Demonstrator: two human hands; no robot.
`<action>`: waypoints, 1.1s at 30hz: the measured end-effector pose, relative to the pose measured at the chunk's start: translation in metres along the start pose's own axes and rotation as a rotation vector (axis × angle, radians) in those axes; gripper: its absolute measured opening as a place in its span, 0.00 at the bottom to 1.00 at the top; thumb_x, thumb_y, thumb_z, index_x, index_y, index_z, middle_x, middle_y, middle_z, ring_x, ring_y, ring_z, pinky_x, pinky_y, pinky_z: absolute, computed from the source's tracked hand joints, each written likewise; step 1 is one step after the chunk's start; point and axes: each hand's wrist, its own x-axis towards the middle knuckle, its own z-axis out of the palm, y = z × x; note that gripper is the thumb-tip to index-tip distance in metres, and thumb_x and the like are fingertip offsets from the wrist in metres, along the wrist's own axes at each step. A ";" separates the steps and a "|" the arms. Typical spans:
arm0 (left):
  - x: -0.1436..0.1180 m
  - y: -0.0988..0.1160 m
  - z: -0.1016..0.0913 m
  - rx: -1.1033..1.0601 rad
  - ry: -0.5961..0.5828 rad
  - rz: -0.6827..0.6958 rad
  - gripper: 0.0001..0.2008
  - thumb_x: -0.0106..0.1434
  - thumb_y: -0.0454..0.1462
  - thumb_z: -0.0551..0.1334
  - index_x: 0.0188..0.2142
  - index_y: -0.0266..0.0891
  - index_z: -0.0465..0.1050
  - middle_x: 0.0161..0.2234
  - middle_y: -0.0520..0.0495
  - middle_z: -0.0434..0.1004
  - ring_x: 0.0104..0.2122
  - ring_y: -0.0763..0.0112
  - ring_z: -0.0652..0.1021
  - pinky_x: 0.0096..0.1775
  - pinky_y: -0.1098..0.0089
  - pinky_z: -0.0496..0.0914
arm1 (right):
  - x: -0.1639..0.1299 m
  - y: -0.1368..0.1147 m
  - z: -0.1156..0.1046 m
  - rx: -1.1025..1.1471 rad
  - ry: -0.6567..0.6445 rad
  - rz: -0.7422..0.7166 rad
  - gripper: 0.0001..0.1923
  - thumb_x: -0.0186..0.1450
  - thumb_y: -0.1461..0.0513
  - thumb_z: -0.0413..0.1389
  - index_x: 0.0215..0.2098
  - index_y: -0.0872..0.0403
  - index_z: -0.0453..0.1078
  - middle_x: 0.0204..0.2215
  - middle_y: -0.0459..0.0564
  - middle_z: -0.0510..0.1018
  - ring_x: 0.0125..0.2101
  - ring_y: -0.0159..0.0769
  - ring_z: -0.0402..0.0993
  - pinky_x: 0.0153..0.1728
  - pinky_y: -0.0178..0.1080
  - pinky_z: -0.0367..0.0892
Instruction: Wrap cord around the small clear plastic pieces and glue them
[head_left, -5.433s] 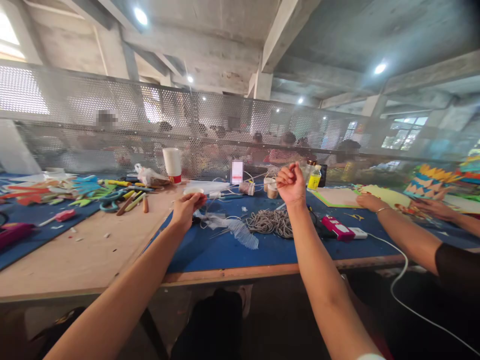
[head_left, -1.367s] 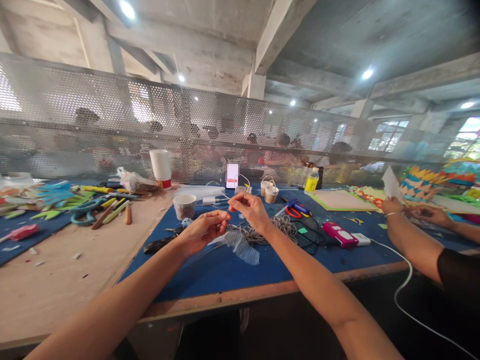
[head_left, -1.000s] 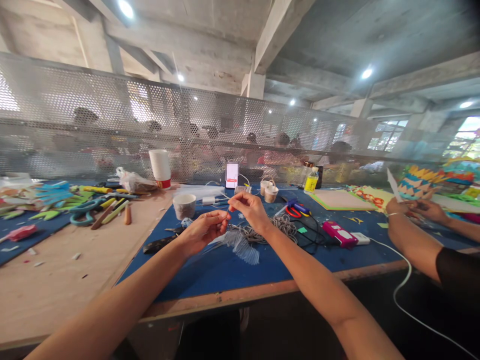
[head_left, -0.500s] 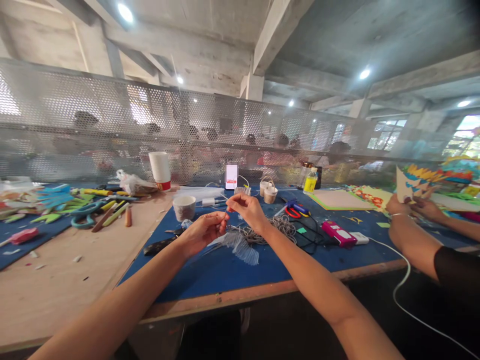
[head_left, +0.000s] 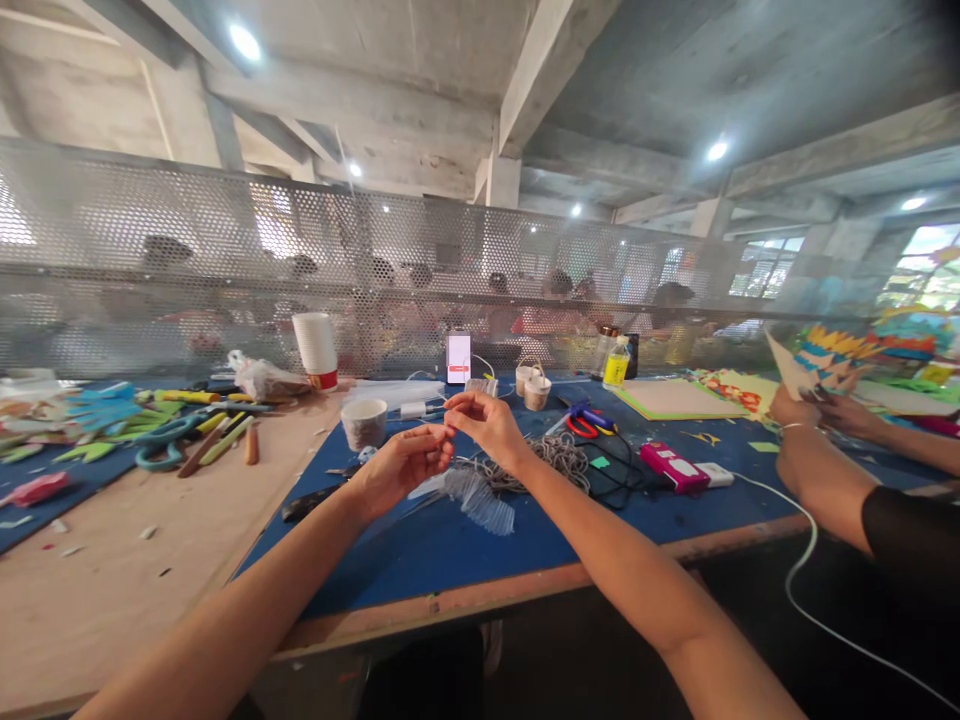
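Note:
My left hand (head_left: 409, 464) and my right hand (head_left: 489, 428) meet fingertip to fingertip above the blue mat (head_left: 360, 565). Both are closed in a pinch. Whatever lies between the fingertips is too small to make out. Just beyond and below them is a tangled heap of grey cord (head_left: 559, 462). A clear pleated plastic strip (head_left: 480, 500) lies on the mat under my right wrist. To the left of my left hand stands a paper cup (head_left: 364, 424), and a dark-handled tool (head_left: 307, 502) rests near my left wrist.
Stacked white cups (head_left: 316, 350), teal scissors (head_left: 161, 442) and carving tools lie left. A lit phone (head_left: 458, 358) stands at the back by a mesh screen (head_left: 420, 240). A yellow bottle (head_left: 616, 364) and magenta box (head_left: 673, 467) are right. A co-worker's hands hold cut paper (head_left: 832, 358).
My fingertips have come closer together, the right hand lowering slightly onto the left. The co-worker's paper piece has shifted a little left. The view has tilted slightly.

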 end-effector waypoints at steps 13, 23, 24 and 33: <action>-0.002 0.004 0.002 0.116 0.063 0.079 0.06 0.60 0.33 0.66 0.38 0.33 0.77 0.31 0.44 0.80 0.30 0.74 0.79 0.37 0.76 0.73 | 0.000 0.001 -0.001 -0.152 -0.025 -0.001 0.09 0.61 0.57 0.60 0.33 0.55 0.74 0.32 0.47 0.78 0.35 0.32 0.75 0.42 0.37 0.68; -0.003 0.004 0.003 0.166 0.057 0.108 0.06 0.58 0.34 0.68 0.36 0.33 0.77 0.31 0.44 0.80 0.30 0.73 0.79 0.35 0.75 0.73 | 0.000 -0.001 -0.002 -0.166 -0.051 -0.005 0.08 0.62 0.57 0.60 0.32 0.53 0.75 0.32 0.46 0.77 0.35 0.32 0.73 0.43 0.37 0.67; -0.003 0.004 0.003 0.168 0.053 0.113 0.06 0.58 0.34 0.68 0.36 0.33 0.77 0.31 0.44 0.80 0.30 0.74 0.79 0.35 0.75 0.73 | 0.000 -0.001 -0.002 -0.161 -0.050 -0.006 0.08 0.61 0.57 0.60 0.32 0.53 0.75 0.32 0.46 0.77 0.35 0.32 0.73 0.43 0.37 0.67; -0.003 0.004 0.003 0.178 0.061 0.106 0.06 0.58 0.34 0.68 0.35 0.33 0.77 0.31 0.44 0.81 0.30 0.73 0.79 0.36 0.74 0.74 | 0.000 0.000 -0.005 -0.127 -0.083 0.030 0.12 0.62 0.54 0.59 0.36 0.54 0.76 0.33 0.48 0.79 0.37 0.34 0.74 0.43 0.37 0.67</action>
